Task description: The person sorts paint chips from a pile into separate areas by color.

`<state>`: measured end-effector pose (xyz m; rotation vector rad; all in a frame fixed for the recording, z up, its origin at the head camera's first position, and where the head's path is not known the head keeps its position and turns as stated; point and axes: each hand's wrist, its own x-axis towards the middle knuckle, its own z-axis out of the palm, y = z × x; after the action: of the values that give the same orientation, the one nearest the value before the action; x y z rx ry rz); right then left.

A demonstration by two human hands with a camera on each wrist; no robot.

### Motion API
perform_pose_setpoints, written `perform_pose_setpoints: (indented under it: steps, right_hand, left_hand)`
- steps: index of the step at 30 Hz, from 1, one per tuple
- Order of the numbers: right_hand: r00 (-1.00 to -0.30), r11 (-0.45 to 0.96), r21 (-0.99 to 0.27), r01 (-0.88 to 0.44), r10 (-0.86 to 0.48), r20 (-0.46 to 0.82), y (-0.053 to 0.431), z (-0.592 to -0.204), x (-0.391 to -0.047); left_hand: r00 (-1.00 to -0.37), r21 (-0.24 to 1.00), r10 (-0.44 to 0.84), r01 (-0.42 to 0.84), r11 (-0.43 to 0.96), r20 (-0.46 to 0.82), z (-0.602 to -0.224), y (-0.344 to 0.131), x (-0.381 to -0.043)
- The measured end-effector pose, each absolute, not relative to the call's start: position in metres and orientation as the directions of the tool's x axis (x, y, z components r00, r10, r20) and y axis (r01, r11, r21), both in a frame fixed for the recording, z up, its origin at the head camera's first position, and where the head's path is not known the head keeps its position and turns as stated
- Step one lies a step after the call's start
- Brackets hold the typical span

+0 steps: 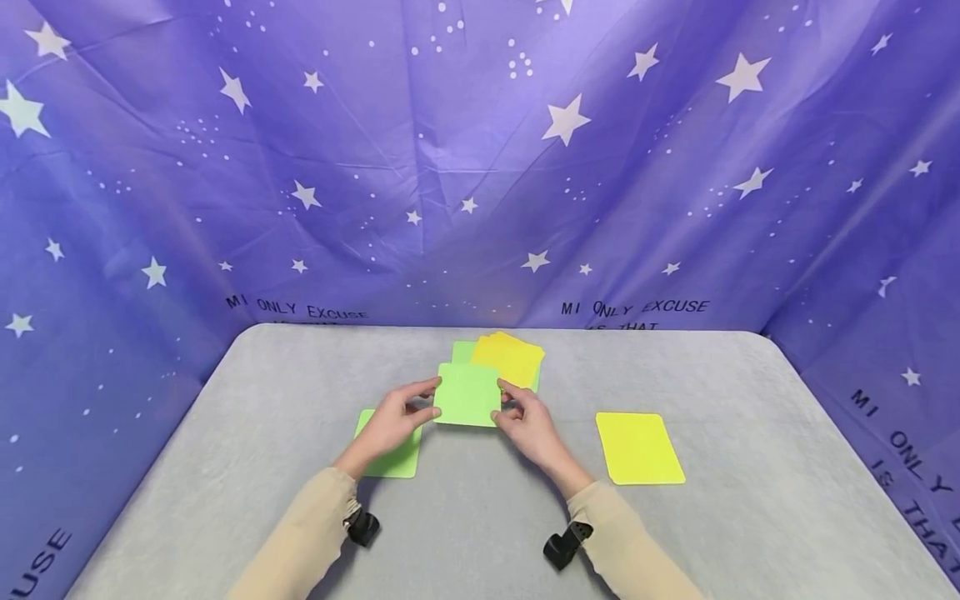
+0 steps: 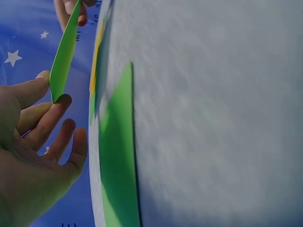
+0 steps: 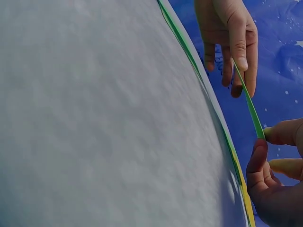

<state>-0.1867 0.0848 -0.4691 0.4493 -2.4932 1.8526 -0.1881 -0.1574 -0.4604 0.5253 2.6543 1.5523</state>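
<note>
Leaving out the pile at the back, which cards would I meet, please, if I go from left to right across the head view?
Flat green card partly under the left hand → raised green card held by both hands, the right hand at its right edge → flat yellow card.

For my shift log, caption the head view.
Left hand and right hand hold up a green card over the grey table.

The table [image 1: 480,533] has a mottled light grey top with rounded far corners. A green card [image 1: 402,461] lies on its left side, partly covered from view, and a yellow card [image 1: 641,448] on its right. Between them, near the far edge, sits an uneven pile [image 1: 512,356], yellow over green.
</note>
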Motion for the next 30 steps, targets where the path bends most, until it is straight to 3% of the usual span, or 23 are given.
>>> perform_pose_setpoints:
  steps: [7, 14, 30]
  right_hand:
    - [-0.952, 0.234, -0.948, -0.214, -0.268, 0.148, 0.071, -0.472, -0.179]
    - [-0.936, 0.292, -0.917, -0.27, -0.303, 0.179, 0.058, -0.471, -0.174]
    - [-0.877, 0.419, -0.83, -0.368, -0.452, 0.16, 0.022, -0.468, -0.167]
  left_hand:
    - [-0.93, 0.755, 0.317, 0.341, 0.56, 0.185, -0.465, -0.175, -0.177]
    - [-0.912, 0.717, 0.34, 0.394, 0.575, 0.229, -0.468, -0.192, -0.167]
    - [-0.938, 0.697, 0.287, 0.339, 0.632, 0.197, -0.465, -0.231, -0.148]
